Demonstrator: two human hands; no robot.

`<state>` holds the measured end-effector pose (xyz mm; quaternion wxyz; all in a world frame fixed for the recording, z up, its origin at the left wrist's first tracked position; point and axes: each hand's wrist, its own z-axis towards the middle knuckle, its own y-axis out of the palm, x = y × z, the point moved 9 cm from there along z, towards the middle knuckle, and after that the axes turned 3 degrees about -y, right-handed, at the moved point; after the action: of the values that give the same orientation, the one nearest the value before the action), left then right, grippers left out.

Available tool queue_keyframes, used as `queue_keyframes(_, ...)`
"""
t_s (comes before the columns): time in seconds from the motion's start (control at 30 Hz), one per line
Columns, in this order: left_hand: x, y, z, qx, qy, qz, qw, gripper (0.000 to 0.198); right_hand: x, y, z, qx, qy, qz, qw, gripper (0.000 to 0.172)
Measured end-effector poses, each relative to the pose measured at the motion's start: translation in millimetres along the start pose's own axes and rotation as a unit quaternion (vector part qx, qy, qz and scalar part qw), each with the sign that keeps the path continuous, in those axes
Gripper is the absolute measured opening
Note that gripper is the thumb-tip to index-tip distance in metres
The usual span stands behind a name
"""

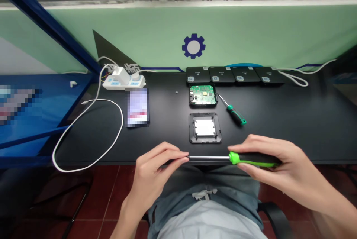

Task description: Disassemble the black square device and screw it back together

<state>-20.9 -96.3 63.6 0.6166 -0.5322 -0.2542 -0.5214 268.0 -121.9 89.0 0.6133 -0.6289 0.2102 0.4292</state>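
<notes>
A screwdriver (209,158) with a lime-green and black handle lies level across my front, above the table's near edge. My right hand (281,164) is wrapped round its handle, and my left hand (158,166) pinches the tip of its shaft. Just beyond it on the table lies a black plastic cover (191,127), inner side up, with a silver plate (205,127) in its middle. Behind the cover sits an opened black box showing a green circuit board (203,94). A second, smaller screwdriver (234,113) with a green and black handle rests to the right of the board.
Several closed black boxes (221,74) stand in a row along the green partition (156,38). A white power strip (125,84), a phone (138,107) and a looped white cable (122,120) lie on the left. Tiny bits (176,91) lie left of the board.
</notes>
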Motion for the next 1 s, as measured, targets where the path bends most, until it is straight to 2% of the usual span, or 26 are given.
queue_keyframes(0.13,2,11.6,9,-0.005,0.052,0.063,0.997,0.012,-5,-24,9,0.057,0.012,-0.020,0.998,0.025)
queue_keyframes(0.3,19,35.1,26,-0.017,0.160,0.136,0.978,0.014,-46,-56,34,0.128,-0.067,-0.133,0.981,0.031)
queue_keyframes(0.37,21,42.7,30,-0.006,0.178,0.163,0.970,0.014,-61,-59,46,0.135,-0.085,-0.153,0.975,0.031)
queue_keyframes(0.5,16,50.2,34,0.027,0.170,0.194,0.966,0.012,-84,-39,74,0.055,-0.125,-0.176,0.975,0.025)
queue_keyframes(0.6,11,52.7,34,0.038,0.151,0.214,0.964,0.011,-98,-22,88,0.010,-0.174,-0.206,0.963,0.018)
queue_keyframes(0.8,12,54.5,34,0.057,0.124,0.238,0.962,0.024,-109,-7,101,-0.016,-0.203,-0.247,0.947,0.021)
queue_keyframes(1.0,7,56.5,32,0.064,0.110,0.223,0.966,0.025,-112,3,110,-0.038,-0.217,-0.258,0.941,0.017)
